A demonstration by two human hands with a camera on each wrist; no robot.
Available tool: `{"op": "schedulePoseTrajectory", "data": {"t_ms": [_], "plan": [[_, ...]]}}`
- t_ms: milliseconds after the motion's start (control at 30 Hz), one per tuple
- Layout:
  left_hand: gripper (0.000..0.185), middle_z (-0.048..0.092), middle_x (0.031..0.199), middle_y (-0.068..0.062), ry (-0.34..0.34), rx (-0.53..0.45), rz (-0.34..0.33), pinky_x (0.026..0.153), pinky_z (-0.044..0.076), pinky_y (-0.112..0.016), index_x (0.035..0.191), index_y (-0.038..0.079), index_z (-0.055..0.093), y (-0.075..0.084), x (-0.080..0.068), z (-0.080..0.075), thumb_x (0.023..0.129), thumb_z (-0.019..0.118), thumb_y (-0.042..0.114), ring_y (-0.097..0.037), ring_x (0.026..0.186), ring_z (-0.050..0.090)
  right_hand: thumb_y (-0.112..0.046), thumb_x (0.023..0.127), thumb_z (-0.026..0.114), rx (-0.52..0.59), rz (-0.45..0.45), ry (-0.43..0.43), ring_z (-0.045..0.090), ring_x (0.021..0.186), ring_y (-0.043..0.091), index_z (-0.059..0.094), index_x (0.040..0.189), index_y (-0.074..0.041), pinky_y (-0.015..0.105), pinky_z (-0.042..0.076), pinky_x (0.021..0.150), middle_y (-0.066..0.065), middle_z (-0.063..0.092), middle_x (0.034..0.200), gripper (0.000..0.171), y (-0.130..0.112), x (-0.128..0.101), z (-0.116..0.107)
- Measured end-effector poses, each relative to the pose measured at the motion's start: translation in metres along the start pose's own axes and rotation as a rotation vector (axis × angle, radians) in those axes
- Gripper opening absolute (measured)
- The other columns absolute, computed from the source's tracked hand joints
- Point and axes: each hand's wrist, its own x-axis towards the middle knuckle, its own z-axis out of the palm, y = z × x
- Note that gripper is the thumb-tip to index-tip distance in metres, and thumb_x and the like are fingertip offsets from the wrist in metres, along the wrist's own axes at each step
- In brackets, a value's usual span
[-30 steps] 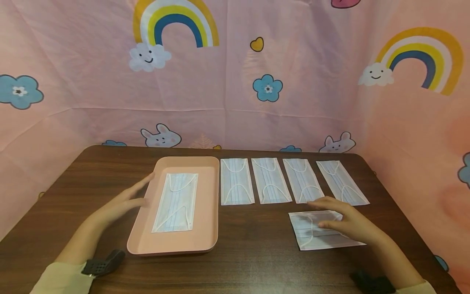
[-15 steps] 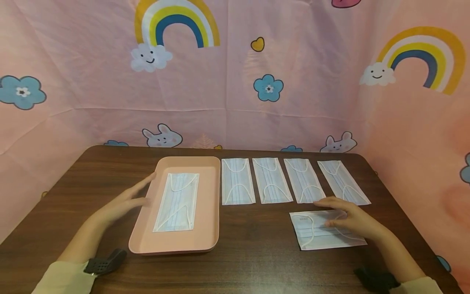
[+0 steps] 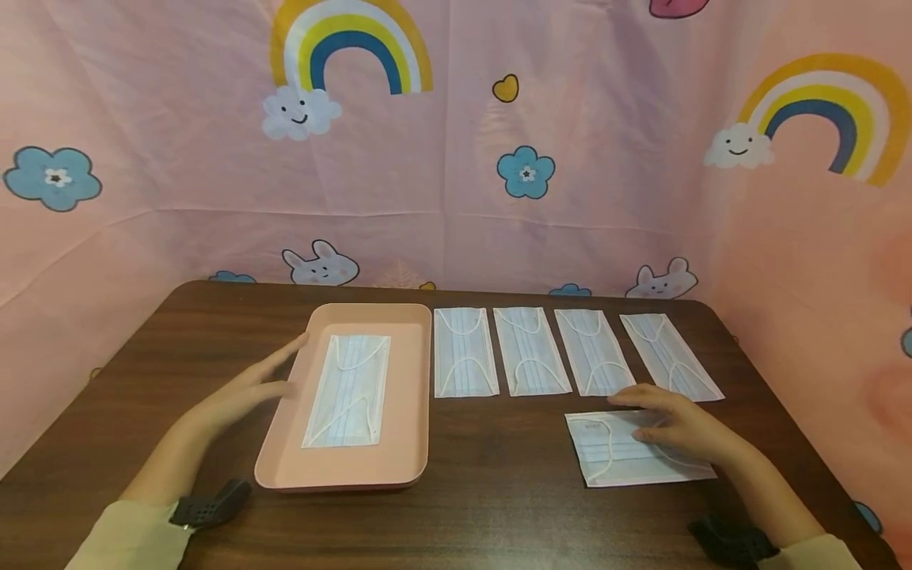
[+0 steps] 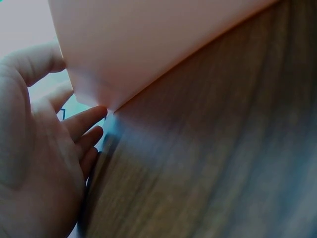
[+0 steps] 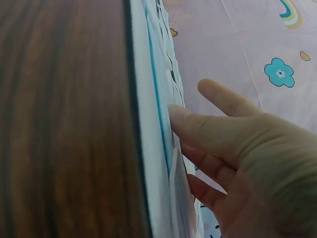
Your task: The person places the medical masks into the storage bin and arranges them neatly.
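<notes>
Hands well apart, fingers loose and gripping nothing: the left hand (image 3: 226, 402) touches the left side of a pink tray (image 3: 404, 396), left of the tabletop's (image 3: 499, 507) middle, holding one pleated face mask (image 3: 347, 392). The right hand (image 3: 682, 425) lies over a crosswise mask (image 3: 594, 467) near the right edge, thumb apparently touching it. Four masks (image 3: 466, 340) line the far edge.

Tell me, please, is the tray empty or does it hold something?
Not empty: a mask lies flat on the floor of the tray, bare tray showing all around it.
</notes>
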Motion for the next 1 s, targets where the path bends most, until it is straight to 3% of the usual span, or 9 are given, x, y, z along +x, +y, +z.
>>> {"op": "schedulePoseTrajectory", "data": {"t_ms": [133, 467, 767, 1000], "plan": [[0.073, 0.010, 0.157, -0.018, 0.002, 0.008, -0.011, 0.098, 0.006, -0.073, 0.154, 0.010, 0.017, -0.0012, -0.0012, -0.0003, 0.093, 0.057, 0.011, -0.046, 0.138, 0.000, -0.009, 0.085, 0.071, 0.022, -0.026, -0.042, 0.049, 0.112, 0.008, 0.062, 0.128, -0.010, 0.020, 0.041, 0.090, 0.006, 0.057, 0.123, 0.045, -0.0017, 0.0026, 0.0001], [0.073, 0.009, 0.157, -0.019, -0.002, 0.012, 0.009, 0.099, 0.006, -0.073, 0.154, 0.009, 0.017, 0.0016, 0.0012, 0.0002, 0.093, 0.058, 0.011, -0.047, 0.138, 0.001, -0.006, 0.087, 0.068, 0.096, 0.006, -0.082, 0.050, 0.102, 0.012, 0.063, 0.127, -0.009, 0.025, 0.044, 0.081, 0.004, 0.057, 0.120, 0.040, -0.0028, 0.0029, -0.0020], [0.071, 0.009, 0.157, -0.021, -0.002, -0.004, 0.022, 0.099, 0.005, -0.072, 0.153, 0.006, 0.018, -0.0021, 0.0008, 0.0011, 0.093, 0.057, 0.009, -0.045, 0.138, 0.000, -0.001, 0.089, 0.064, 0.065, -0.051, -0.115, 0.050, 0.110, 0.009, 0.062, 0.128, -0.012, 0.022, 0.042, 0.087, 0.001, 0.058, 0.121, 0.040, -0.0031, 0.0026, -0.0031], [0.071, 0.009, 0.157, -0.020, -0.005, -0.007, 0.022, 0.099, 0.006, -0.071, 0.153, 0.007, 0.018, -0.0017, 0.0004, 0.0002, 0.093, 0.057, 0.010, -0.044, 0.138, 0.002, 0.002, 0.091, 0.059, 0.147, -0.077, -0.136, 0.053, 0.108, 0.011, 0.066, 0.121, -0.010, 0.021, 0.043, 0.088, 0.002, 0.062, 0.116, 0.033, -0.0018, 0.0018, -0.0028]]}}
